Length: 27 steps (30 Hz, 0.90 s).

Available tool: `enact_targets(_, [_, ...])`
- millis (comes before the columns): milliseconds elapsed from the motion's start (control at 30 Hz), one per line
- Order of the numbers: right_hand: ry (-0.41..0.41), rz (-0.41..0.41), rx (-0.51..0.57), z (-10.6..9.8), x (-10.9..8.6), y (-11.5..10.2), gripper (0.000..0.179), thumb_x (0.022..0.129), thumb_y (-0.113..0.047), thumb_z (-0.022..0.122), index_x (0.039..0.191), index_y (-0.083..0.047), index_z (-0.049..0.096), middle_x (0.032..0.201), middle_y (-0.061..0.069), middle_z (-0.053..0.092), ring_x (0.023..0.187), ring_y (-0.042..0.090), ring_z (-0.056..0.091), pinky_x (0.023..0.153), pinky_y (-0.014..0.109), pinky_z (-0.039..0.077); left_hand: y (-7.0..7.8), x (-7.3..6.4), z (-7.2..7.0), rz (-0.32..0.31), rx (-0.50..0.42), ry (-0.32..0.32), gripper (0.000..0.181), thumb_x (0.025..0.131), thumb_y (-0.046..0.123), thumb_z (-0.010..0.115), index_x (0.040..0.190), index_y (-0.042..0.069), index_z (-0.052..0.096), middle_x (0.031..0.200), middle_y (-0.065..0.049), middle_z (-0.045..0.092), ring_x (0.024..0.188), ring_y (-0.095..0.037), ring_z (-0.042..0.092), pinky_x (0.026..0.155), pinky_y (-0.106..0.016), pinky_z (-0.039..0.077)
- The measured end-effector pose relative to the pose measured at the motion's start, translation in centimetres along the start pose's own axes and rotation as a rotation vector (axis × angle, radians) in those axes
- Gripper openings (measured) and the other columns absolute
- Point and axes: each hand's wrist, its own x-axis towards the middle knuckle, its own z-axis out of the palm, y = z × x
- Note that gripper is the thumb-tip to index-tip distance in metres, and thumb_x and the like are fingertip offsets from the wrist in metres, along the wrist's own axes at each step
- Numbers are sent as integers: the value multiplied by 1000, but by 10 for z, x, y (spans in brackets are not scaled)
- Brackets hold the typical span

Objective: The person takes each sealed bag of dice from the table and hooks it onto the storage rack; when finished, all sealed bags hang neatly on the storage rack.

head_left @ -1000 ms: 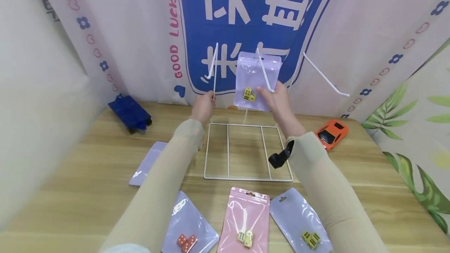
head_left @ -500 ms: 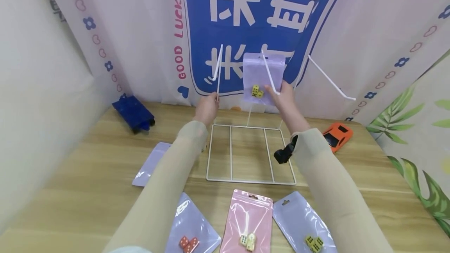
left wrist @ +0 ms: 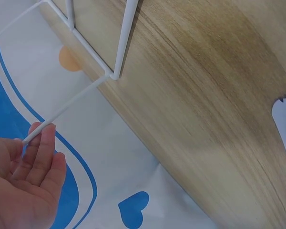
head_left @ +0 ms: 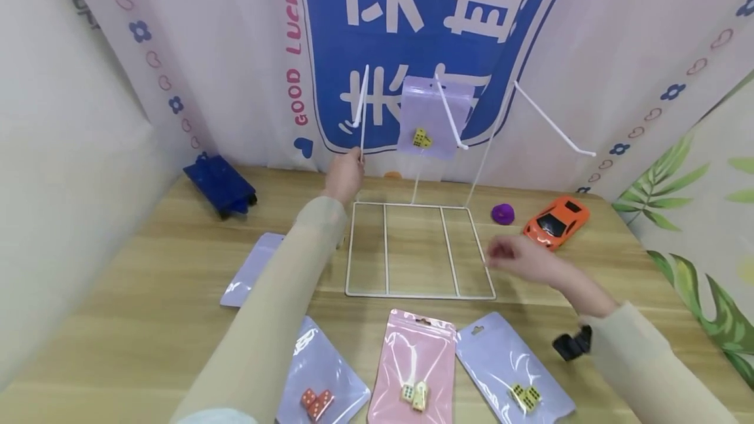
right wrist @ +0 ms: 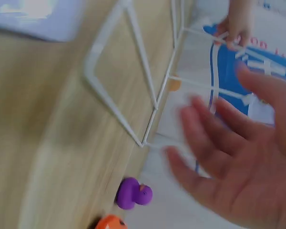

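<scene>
A white wire display rack [head_left: 421, 296] with three hooks stands at the back of the table. My left hand [head_left: 344, 176] grips its left upright; in the left wrist view, thumb and fingertips pinch the white wire [left wrist: 69, 103]. From the middle hook hangs a lilac zip bag [head_left: 417, 106] with yellow dice inside. My right hand [head_left: 527, 259] holds nothing and is beside the rack's right base edge, its fingers loosely spread in the right wrist view. In front lie a lilac bag [head_left: 330, 355] with red dice, a pink bag [head_left: 412, 352] with pale dice and a lilac bag [head_left: 497, 358] with yellow dice.
An orange toy car [head_left: 556, 222] and a purple rubber duck [right wrist: 128, 193] are right of the rack. At the back left lies a dark blue object [head_left: 220, 185]. Another lilac bag [head_left: 250, 273] is partly hidden under the left forearm. A printed curtain [head_left: 235, 84] hangs behind.
My right hand has let go of the hanging lilac bag and moved down and to the right. The bag stays on the middle hook. My left hand keeps its grip on the upright.
</scene>
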Motion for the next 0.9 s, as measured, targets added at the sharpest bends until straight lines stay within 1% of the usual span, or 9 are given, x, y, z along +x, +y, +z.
enact_targets(100, [-156,41,-176,15,-32,-6,27,81,-33,67,79,-9,55,67,-4,50,59,10,46,52,25,42,0,0,-2,2,5,1,10,96,10,43,97,6,52,82,-10,60,72,-24,56,66,-37,47])
enact_targets(167, [-224,111,-273,25,-50,-11,39,73,-47,70,82,-12,55,68,-4,50,60,11,46,53,28,42,0,-1,-2,4,12,-2,10,96,10,43,97,6,52,83,-10,60,72,-24,56,66,-37,47])
enact_targets(233, [-243,147,-348,36,-64,-13,56,64,-56,72,92,-10,56,76,-2,56,67,15,52,58,34,44,0,-1,-2,5,14,-9,9,96,10,43,97,6,52,83,-10,60,72,-24,56,67,-37,47])
enact_targets(300, [-241,162,-391,44,-74,-12,77,59,-63,71,107,-5,55,90,5,61,78,23,58,68,43,47,0,-1,-2,6,15,-15,9,96,10,44,97,7,51,82,-10,60,72,-24,56,66,-37,47])
enact_targets(367, [-222,164,-422,50,-80,-12,93,55,-67,71,119,-2,51,103,13,62,90,31,59,77,50,45,0,-1,-2,5,11,-24,8,96,10,44,97,7,51,83,-10,60,73,-24,56,67,-37,47])
enact_targets(433, [-200,172,-432,54,-84,-11,103,52,-70,68,125,0,47,109,18,60,93,34,58,79,52,45,1,-1,-2,0,9,-30,8,96,11,45,97,7,51,84,-10,60,73,-24,56,67,-36,47])
enact_targets(533, [-167,163,-440,59,-88,-10,108,50,-71,67,128,0,44,108,22,59,90,35,59,76,53,45,1,0,-2,0,9,-32,7,95,10,46,98,7,52,86,-10,61,75,-24,57,68,-36,47])
enact_targets(700, [-129,171,-457,61,-92,-10,109,50,-73,66,128,0,44,102,20,61,85,33,60,72,51,46,2,-1,-2,5,9,-21,7,95,10,47,97,6,52,86,-10,62,75,-25,58,68,-37,48])
enact_targets(900, [-104,189,-386,62,-94,-5,105,53,-64,72,128,3,42,100,21,62,87,36,60,76,52,46,2,-2,-3,5,6,-13,6,95,9,46,96,6,51,85,-10,62,74,-25,58,67,-37,48])
